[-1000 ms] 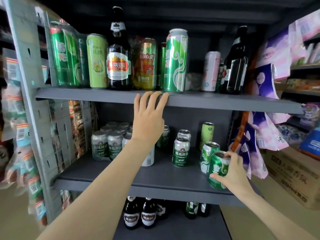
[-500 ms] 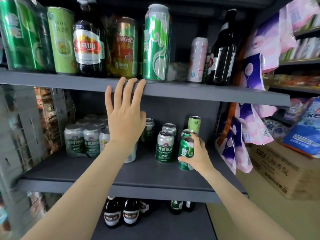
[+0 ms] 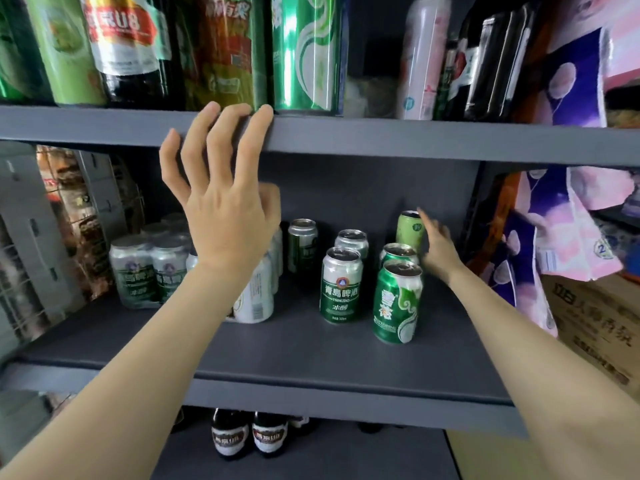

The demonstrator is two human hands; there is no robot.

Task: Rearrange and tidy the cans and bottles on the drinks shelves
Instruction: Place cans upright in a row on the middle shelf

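Observation:
My left hand [image 3: 221, 202] rests with spread fingers on the front edge of the upper shelf [image 3: 415, 140]. My right hand [image 3: 437, 249] reaches deep into the middle shelf [image 3: 294, 355], fingers straight, beside a light green can [image 3: 410, 230] at the back. It holds nothing. A green Snow can [image 3: 396, 301] stands free in front, with a second one [image 3: 398, 254] right behind it. A Tsingtao can [image 3: 341, 285] stands to their left, more cans behind it. A shrink-wrapped pack of cans [image 3: 149, 271] sits at the left.
Tall cans and dark bottles crowd the upper shelf, among them a tall green can [image 3: 304, 53] and a pink can [image 3: 422, 60]. Beer bottles [image 3: 249, 438] stand on the bottom shelf. Pink and purple packets [image 3: 568, 209] hang at the right, above a cardboard box [image 3: 595, 317].
My right hand has let go of the green Snow can, left standing in front of the other one, and moved back toward the light green can. The view has moved closer.

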